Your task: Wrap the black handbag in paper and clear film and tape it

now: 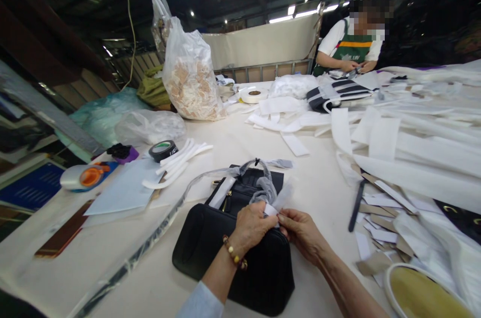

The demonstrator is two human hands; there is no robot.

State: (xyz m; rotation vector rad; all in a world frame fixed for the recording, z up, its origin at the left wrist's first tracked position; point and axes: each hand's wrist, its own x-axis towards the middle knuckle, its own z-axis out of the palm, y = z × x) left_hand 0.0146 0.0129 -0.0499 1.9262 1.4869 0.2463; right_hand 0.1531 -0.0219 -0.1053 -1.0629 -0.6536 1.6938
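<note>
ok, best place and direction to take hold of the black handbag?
Black handbag: probably by its grey-wrapped top handle, coming from above on the far side. It arches up as a loop at the far end, while the left hand and right hand occupy the nearer side.

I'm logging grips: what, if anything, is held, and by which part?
The left hand and right hand seem to pinch a small, flat white piece by its near edge, over the smooth black handbag.

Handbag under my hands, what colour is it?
The handbag is black; it shows best in the head view.
</note>
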